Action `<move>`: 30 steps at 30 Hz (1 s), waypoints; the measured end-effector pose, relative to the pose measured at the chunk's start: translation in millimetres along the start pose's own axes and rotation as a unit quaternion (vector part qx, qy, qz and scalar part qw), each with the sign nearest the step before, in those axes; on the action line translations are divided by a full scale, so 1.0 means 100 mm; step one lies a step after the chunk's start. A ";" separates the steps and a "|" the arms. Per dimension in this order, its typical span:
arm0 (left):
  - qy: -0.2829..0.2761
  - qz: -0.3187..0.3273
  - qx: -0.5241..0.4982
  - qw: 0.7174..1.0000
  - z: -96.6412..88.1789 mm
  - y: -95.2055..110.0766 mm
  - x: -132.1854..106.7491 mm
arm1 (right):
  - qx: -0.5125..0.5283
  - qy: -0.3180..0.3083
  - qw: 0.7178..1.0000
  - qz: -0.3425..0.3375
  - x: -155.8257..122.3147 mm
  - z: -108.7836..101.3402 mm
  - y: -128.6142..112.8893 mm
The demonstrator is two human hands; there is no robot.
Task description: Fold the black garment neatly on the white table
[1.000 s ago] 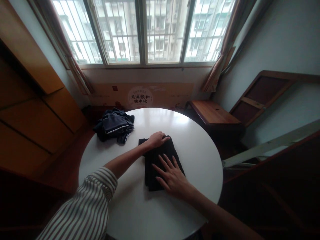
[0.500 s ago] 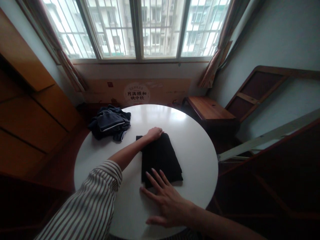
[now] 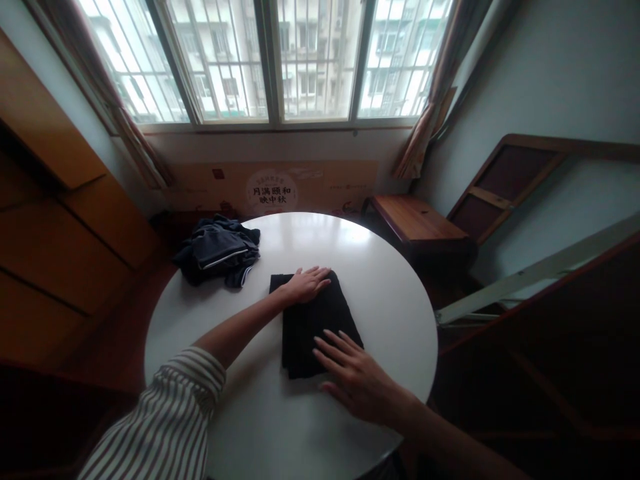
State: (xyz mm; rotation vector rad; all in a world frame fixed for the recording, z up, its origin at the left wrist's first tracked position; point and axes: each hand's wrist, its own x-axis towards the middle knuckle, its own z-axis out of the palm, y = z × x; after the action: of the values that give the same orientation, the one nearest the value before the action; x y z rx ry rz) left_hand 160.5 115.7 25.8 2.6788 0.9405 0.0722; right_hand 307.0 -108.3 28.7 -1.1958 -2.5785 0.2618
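A folded black garment lies flat on the round white table; its exact kind does not show. Across its far part rests my left hand, palm down with the fingers stretched out. My right hand is spread over the near right corner of the garment, fingertips on the cloth and the thumb side off its near edge. Neither hand grips anything. Part of the garment's right edge is hidden under my right hand. A striped sleeve covers my left forearm.
A rumpled heap of dark navy clothes with white-striped trim sits at the table's far left edge. Beyond the table stand a low wooden stool or bench and a printed cardboard panel under the window. Wooden cabinets are on the left.
My left hand has flattened out, its fingers now extended on the cloth. My right hand has moved right and a little away from me, over the garment's near right corner.
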 end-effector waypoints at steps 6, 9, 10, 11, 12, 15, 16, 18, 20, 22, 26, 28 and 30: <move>-0.022 -0.027 0.002 0.999 -0.09 0.04 0.11 | 0.033 0.030 0.999 -0.001 0.01 -0.08 -0.21; 0.052 -0.037 0.066 0.996 -0.07 0.23 -0.10 | 0.123 0.130 0.982 0.063 0.14 -0.24 0.05; 0.075 -0.036 0.076 0.994 -0.05 0.31 -0.24 | 0.149 0.178 0.968 0.095 0.19 -0.28 0.19; 0.090 -0.030 0.074 0.993 -0.03 0.39 -0.41 | 0.169 0.224 0.951 0.128 0.24 -0.32 0.35; 0.095 -0.022 0.062 0.993 -0.01 0.48 -0.61 | 0.185 0.262 0.934 0.156 0.29 -0.34 0.51; 0.067 0.005 0.012 0.998 0.09 0.67 -1.20 | 0.218 0.291 0.901 0.237 0.43 -0.37 0.94; 0.065 0.001 0.007 0.998 0.14 0.70 -1.37 | 0.233 0.272 0.893 0.272 0.47 -0.37 1.04; 0.076 -0.018 0.007 0.997 0.24 0.70 -1.61 | 0.294 0.200 0.871 0.340 0.56 -0.37 1.19; 0.085 -0.031 0.011 0.996 0.31 0.65 -1.72 | 0.385 0.111 0.834 0.378 0.66 -0.38 1.25; 0.085 -0.022 0.015 0.996 0.36 0.59 -1.73 | 0.439 0.035 0.812 0.384 0.76 -0.42 1.28; 0.068 0.027 0.023 0.997 0.37 0.56 -1.68 | 0.453 -0.036 0.834 0.314 0.87 -0.43 1.23; 0.058 0.033 0.020 0.998 0.37 0.59 -1.67 | 0.477 0.005 0.840 0.259 0.86 -0.39 1.18; 0.053 0.042 0.020 0.998 0.38 0.60 -1.64 | 0.498 0.053 0.835 0.229 0.81 -0.35 1.15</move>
State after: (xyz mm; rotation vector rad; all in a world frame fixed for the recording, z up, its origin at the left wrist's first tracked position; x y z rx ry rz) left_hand 73.9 -40.4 16.1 2.7749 0.8687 0.2171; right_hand 351.3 29.2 43.8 -1.2540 -1.5485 1.3742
